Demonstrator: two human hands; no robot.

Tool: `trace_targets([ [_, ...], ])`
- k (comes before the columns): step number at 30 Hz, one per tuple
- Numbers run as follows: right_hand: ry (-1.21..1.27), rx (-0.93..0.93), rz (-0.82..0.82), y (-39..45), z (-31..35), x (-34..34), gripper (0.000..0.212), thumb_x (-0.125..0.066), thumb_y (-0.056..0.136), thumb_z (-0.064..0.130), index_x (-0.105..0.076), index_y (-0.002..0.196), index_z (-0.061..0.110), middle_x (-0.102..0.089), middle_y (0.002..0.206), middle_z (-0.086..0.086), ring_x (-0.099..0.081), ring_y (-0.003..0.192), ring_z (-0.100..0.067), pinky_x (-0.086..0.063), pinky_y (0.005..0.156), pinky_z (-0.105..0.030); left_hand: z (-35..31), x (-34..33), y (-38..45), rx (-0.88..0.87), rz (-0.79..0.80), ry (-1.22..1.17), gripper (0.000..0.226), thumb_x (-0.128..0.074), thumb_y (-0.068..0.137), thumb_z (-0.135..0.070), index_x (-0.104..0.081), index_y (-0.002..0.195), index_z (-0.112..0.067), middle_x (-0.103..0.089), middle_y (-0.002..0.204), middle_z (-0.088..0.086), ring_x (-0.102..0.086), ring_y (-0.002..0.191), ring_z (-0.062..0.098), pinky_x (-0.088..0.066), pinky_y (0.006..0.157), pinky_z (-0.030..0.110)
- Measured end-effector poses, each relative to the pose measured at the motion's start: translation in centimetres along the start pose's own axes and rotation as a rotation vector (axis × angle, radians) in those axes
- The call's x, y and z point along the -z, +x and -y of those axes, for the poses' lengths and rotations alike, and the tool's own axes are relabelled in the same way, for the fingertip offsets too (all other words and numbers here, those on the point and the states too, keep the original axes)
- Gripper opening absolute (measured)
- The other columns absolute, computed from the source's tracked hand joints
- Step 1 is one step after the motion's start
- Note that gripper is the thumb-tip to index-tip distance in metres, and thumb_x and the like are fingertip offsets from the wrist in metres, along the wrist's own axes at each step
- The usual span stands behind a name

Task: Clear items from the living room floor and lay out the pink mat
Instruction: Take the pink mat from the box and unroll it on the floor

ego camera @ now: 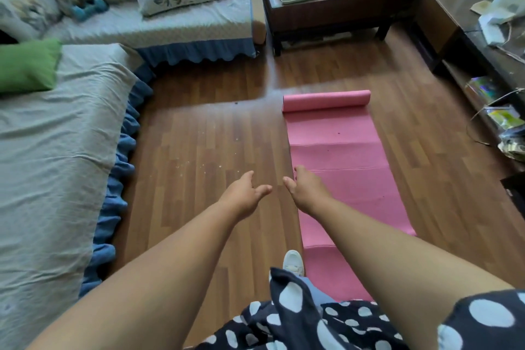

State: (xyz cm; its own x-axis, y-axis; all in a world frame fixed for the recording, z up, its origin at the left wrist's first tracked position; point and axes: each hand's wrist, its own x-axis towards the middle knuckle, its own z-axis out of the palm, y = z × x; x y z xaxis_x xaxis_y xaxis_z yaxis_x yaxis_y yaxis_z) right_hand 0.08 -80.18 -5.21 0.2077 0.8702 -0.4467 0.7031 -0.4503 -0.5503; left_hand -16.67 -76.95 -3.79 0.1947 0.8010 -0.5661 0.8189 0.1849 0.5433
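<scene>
On the wood floor the mat runs straight away from me, roll at its far end; my right hand, nearer, and left hand hang relaxed, holding nothing.

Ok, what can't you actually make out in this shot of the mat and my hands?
- Pink mat, head view: near end hidden behind the right arm and spotted dress.
- Right hand: fingers curl out of sight; mat contact unclear.
- Mat's rolled far end: remaining length unknown.
- Shelf clutter: cut off, blurred.
</scene>
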Motion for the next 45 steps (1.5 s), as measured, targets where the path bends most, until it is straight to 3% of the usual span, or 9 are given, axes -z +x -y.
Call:
trace_targets([
  [7,0.048,-0.042,-0.055,9.0,3.0,5.5,0.044,-0.045,0.1,0.04,-0.046,0.127,0.006,-0.06,0.123,-0.018,-0.056,0.113,-0.038,-0.04,0.077,-0.037,-5.2,5.0,7.3,-0.015,-0.086,-0.064,0.077,-0.051,0.092,-0.059,-0.027,0.153,-0.018,-0.044,0.151,0.009,-0.042,0.138,0.025,-0.033,0.108,0.032],
  [12,0.139,-0.08,-0.079,13.5,4.0,7.8,0.05,-0.046,0.1,0.04,-0.044,0.136,0.006,-0.056,0.134,-0.019,-0.052,0.123,-0.037,-0.043,0.095,-0.041,-9.9,6.9,12.2,-0.091,-0.031,-0.034,0.078,-0.051,0.091,-0.06,-0.025,0.154,-0.022,-0.047,0.148,0.007,-0.045,0.135,0.025,-0.035,0.111,0.037],
  [17,0.197,-0.164,-0.117,18.9,4.9,9.0,0.051,-0.046,0.1,0.041,-0.043,0.138,0.006,-0.055,0.135,-0.019,-0.052,0.124,-0.037,-0.043,0.096,-0.041,-12.4,8.7,18.4,-0.176,0.067,0.045,0.081,-0.049,0.09,-0.063,-0.021,0.155,-0.024,-0.052,0.145,0.002,-0.051,0.128,0.025,-0.043,0.103,0.04],
  [22,0.235,-0.285,-0.211,25.4,6.3,11.3,0.055,-0.044,0.099,0.043,-0.04,0.142,0.009,-0.054,0.138,-0.019,-0.052,0.124,-0.037,-0.043,0.097,-0.041,-13.9,12.6,26.3,-0.257,0.16,0.12,0.078,-0.051,0.091,-0.058,-0.02,0.155,-0.025,-0.052,0.145,0.004,-0.048,0.132,0.022,-0.039,0.108,0.036],
  [30,0.316,-0.462,-0.317,34.4,9.3,13.2,0.059,-0.043,0.1,0.043,-0.037,0.147,0.008,-0.049,0.145,-0.016,-0.048,0.13,-0.035,-0.041,0.103,-0.042,-17.5,20.0,39.4,-0.339,0.204,0.262,0.077,-0.052,0.091,-0.056,-0.021,0.154,-0.027,-0.053,0.143,0.001,-0.052,0.126,0.025,-0.045,0.098,0.037],
  [33,0.382,-0.518,-0.346,36.9,9.2,14.0,0.06,-0.043,0.1,0.045,-0.037,0.147,0.007,-0.048,0.146,-0.015,-0.047,0.132,-0.034,-0.041,0.106,-0.043,-20.3,20.0,43.3,-0.386,0.239,0.337,0.075,-0.052,0.091,-0.054,-0.021,0.154,-0.025,-0.055,0.14,0.004,-0.053,0.124,0.025,-0.044,0.099,0.035],
  [38,0.479,-0.607,-0.415,42.5,7.2,16.8,0.06,-0.043,0.099,0.047,-0.04,0.143,0.008,-0.053,0.141,-0.015,-0.051,0.127,-0.034,-0.043,0.102,-0.042,-24.6,17.5,48.7,-0.591,0.289,0.581,0.075,-0.052,0.092,-0.051,-0.017,0.154,-0.028,-0.053,0.138,0.008,-0.055,0.118,0.03,-0.044,0.085,0.035],
  [40,0.506,-0.633,-0.431,45.4,5.9,17.8,0.059,-0.044,0.099,0.048,-0.042,0.142,0.008,-0.054,0.14,-0.015,-0.052,0.125,-0.034,-0.043,0.1,-0.04,-25.8,16.6,51.0,-0.672,0.321,0.676,0.078,-0.053,0.091,-0.05,-0.013,0.155,-0.03,-0.048,0.143,0.006,-0.052,0.123,0.028,-0.044,0.09,0.037],
  [45,0.572,-0.699,-0.445,52.2,3.0,20.9,0.057,-0.045,0.099,0.046,-0.043,0.139,0.006,-0.055,0.137,-0.015,-0.052,0.123,-0.033,-0.044,0.098,-0.04,-29.2,16.2,58.0,-0.666,0.392,0.77,0.082,-0.053,0.091,-0.051,-0.008,0.156,-0.029,-0.04,0.149,0.004,-0.049,0.127,0.027,-0.046,0.093,0.039],
])
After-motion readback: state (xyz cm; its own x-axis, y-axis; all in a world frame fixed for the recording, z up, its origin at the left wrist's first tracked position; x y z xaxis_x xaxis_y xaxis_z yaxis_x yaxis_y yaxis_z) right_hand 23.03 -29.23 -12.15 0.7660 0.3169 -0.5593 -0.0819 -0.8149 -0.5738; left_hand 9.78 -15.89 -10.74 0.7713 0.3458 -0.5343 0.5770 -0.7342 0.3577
